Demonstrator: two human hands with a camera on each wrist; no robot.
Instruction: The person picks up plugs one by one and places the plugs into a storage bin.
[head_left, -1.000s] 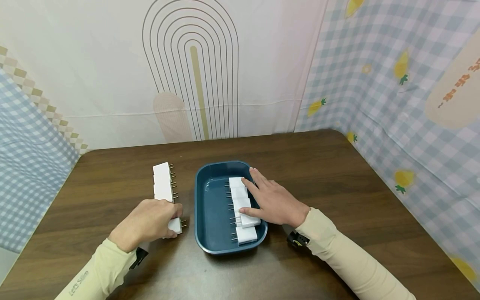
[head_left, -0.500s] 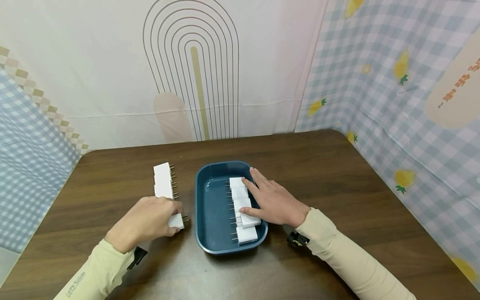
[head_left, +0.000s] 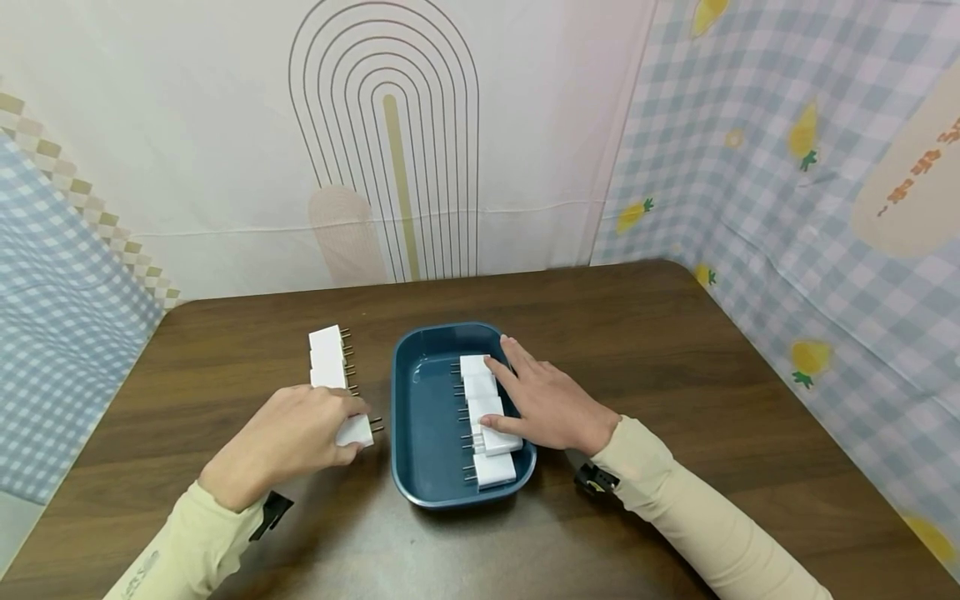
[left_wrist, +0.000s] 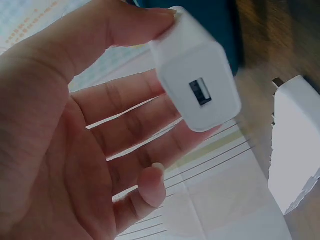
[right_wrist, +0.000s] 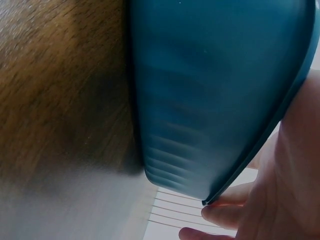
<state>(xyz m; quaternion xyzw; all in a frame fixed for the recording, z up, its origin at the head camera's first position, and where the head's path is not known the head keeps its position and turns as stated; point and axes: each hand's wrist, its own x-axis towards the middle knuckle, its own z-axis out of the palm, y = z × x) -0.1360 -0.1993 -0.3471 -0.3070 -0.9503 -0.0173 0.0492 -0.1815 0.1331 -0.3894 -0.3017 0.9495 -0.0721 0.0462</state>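
Left hand [head_left: 288, 437] pinches a white charger [left_wrist: 212, 80]; right hand [head_left: 555, 407] lies spread over other chargers [head_left: 493, 469] in a blue tray [head_left: 431, 442]

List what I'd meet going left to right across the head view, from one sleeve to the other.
Left sleeve, left hand, the white USB charger it pinches, blue rectangular tray, right hand, right sleeve.

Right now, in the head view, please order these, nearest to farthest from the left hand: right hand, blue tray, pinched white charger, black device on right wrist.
1. Pinched white charger: in the left hand.
2. Blue tray: right of that hand.
3. Right hand: over the tray's right side.
4. Black device on right wrist: rightmost of these.
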